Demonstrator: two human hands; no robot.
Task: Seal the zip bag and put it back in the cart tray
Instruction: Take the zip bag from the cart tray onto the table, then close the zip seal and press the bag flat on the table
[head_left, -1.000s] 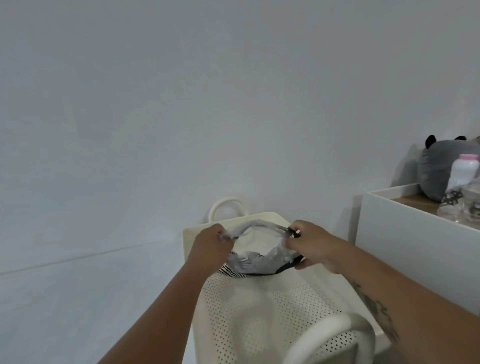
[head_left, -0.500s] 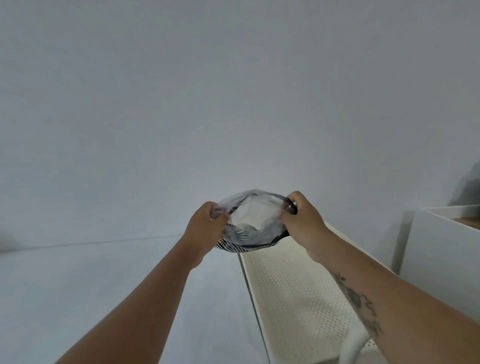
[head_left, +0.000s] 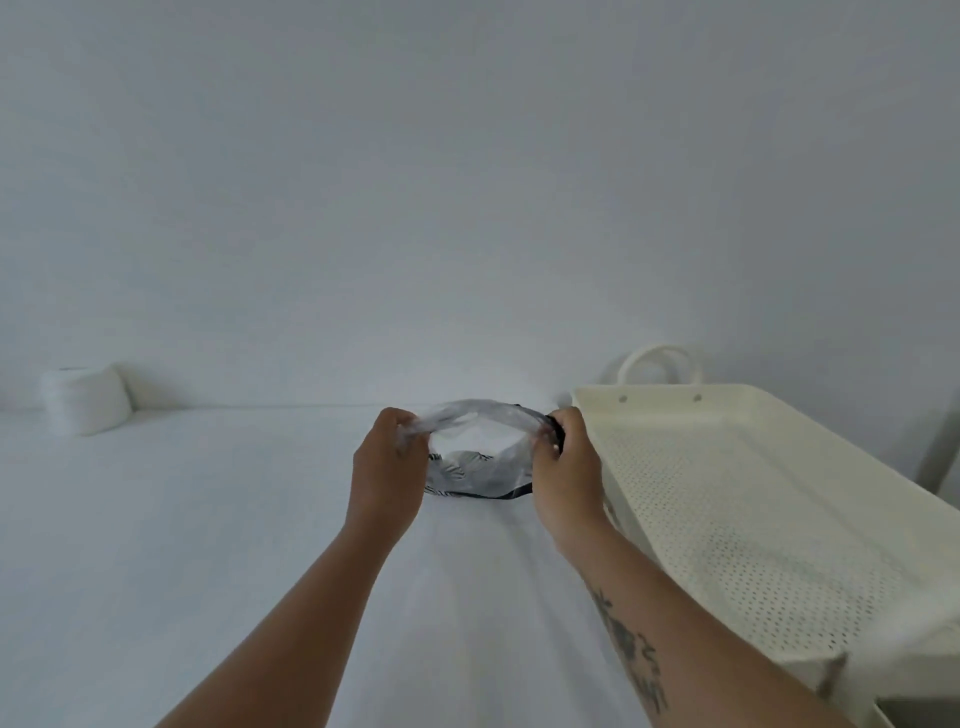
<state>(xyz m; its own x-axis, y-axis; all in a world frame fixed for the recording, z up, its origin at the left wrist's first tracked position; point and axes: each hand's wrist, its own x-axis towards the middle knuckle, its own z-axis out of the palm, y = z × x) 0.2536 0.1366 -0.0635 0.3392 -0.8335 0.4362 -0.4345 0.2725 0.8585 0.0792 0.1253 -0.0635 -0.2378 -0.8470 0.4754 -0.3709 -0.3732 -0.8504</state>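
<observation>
A clear zip bag (head_left: 480, 457) with black-and-white patterned contents rests on the white bed surface (head_left: 208, 545), its mouth gaping open. My left hand (head_left: 387, 473) pinches the left end of the bag's mouth. My right hand (head_left: 566, 467) pinches the right end, where a black slider or edge shows. The cream perforated cart tray (head_left: 737, 493) stands to the right of the bag, with nothing visible in it.
A white roll or cylinder (head_left: 85, 397) lies at the far left against the wall. The cart's looped handle (head_left: 657, 361) rises behind the tray. A plain wall fills the upper view.
Both hands carried the bag leftward, from above the cart tray to the white bed surface. The view has swung left; the shelf with the plush toy is out of sight.
</observation>
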